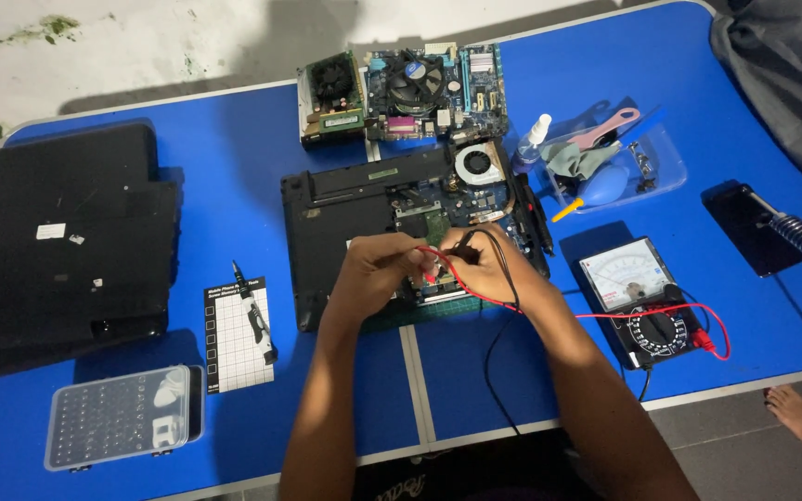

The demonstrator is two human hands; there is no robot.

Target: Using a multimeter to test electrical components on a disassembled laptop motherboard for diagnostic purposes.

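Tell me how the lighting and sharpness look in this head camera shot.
Head view: dim, bluish light; soft shadows fall beside the opened laptop and black lid; left hand and right hand are slightly soft; pale glare on the multimeter dial.

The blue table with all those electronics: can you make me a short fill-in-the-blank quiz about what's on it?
1. Both hands, left hand and right hand, work over the opened ____.
2. The red lead runs to the ____ at the right.
3. The screwdriver lies on a white ____ mat.
4. The table is ____ in colour.

Missing words: laptop; multimeter; gridded; blue
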